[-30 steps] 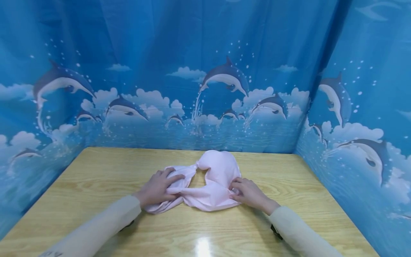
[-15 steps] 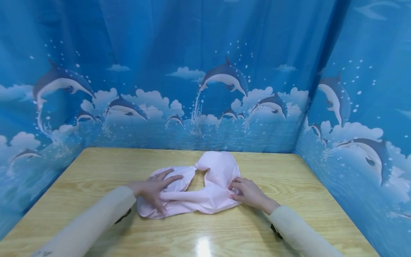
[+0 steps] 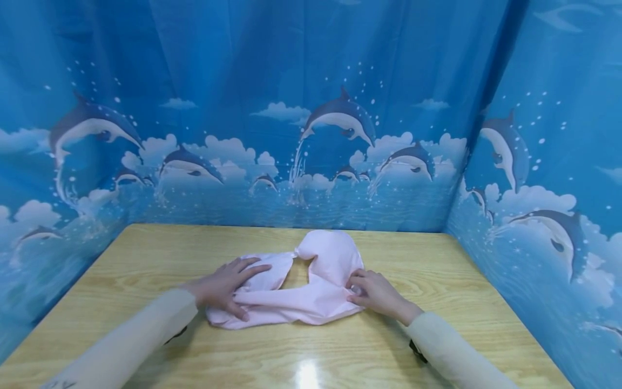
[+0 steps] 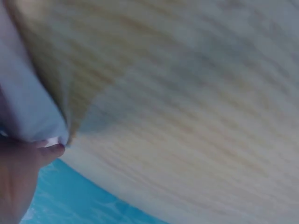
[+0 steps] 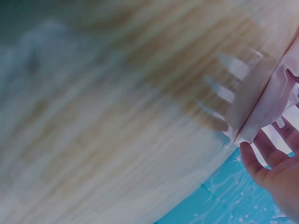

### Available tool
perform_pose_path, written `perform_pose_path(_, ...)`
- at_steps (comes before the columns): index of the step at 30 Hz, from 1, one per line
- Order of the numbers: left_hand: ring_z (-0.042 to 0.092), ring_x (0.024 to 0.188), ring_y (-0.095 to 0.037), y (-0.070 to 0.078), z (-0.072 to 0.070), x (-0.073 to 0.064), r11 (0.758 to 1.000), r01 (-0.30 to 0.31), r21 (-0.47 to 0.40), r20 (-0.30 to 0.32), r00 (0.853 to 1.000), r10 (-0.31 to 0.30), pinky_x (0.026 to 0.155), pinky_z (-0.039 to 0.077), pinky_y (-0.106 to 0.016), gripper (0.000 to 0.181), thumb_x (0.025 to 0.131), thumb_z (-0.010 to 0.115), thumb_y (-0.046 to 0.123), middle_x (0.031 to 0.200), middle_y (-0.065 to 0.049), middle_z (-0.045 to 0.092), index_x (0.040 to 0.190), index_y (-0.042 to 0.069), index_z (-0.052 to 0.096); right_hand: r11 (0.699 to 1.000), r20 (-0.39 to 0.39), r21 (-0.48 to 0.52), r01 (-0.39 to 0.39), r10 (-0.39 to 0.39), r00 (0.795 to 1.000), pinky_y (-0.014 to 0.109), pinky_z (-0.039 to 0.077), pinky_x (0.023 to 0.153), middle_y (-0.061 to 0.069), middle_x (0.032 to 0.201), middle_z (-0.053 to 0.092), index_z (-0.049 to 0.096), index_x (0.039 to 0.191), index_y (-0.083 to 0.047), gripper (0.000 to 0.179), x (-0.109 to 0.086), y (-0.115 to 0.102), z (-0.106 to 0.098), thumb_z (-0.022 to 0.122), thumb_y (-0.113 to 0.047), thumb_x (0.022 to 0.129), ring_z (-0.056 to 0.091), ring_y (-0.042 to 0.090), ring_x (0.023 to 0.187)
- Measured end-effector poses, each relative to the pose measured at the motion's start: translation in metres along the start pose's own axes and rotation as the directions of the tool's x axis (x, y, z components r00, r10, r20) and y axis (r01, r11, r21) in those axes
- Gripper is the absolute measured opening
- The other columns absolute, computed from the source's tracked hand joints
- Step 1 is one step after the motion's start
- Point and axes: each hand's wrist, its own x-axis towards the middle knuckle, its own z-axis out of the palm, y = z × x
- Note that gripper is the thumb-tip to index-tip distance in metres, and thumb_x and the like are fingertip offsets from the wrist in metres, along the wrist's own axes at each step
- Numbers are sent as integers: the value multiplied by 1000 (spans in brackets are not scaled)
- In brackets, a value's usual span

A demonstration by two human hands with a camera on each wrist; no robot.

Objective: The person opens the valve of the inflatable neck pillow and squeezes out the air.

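Observation:
A pale pink cloth (image 3: 311,302) lies on the wooden table in a loose ring, with bare wood showing through a gap in its middle. Its upper left and upper right lobes meet at a narrow, gathered point. My left hand (image 3: 225,286) rests on the left lobe with its fingers spread. At the right edge, my right hand (image 3: 379,294) pinches the fabric between thumb and fingers. In the left wrist view the left hand (image 4: 18,172) touches the cloth's edge (image 4: 28,98). The right wrist view has the right hand (image 5: 280,172) at the cloth's folded rim (image 5: 271,102).
The light wood table (image 3: 146,254) reaches back to a blue curtain (image 3: 233,108) printed with dolphins. That curtain also stands along the left and right sides. A bright light reflection lies on the wood near the front.
My left hand has moved left, its fingers spreading, and the cloth's lower left part has been drawn out wider and flatter. The right hand stays at the right edge.

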Motion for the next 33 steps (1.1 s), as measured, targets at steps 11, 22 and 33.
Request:
perform_pose_path(11,24,133,-39,3,12,1,999,-15,-40,-153,988,8,101,30,-60,84,70,65,62,147,-12,23,141,37,28,996,-82,-16,87,-88,993,29,42,64,-1,92,60,64,89,-17,18,-2,0,2,64,-33,84,50,9,72)
perform_pose_path(22,42,118,-31,9,21,6,1000,28,13,-244,969,-24,93,43,-48,72,73,72,47,137,-13,35,135,35,38,1000,-23,-7,23,-23,999,31,45,70,-3,96,60,65,91,-20,13,-1,0,1,66,-29,83,53,11,79)
perform_pose_path(33,37,127,-36,10,22,10,993,-42,108,-259,963,69,104,30,-56,77,72,67,55,150,-11,23,136,23,38,999,-11,-18,27,-27,1000,31,44,69,-3,97,60,64,91,-20,13,0,1,1,65,-30,83,53,10,78)
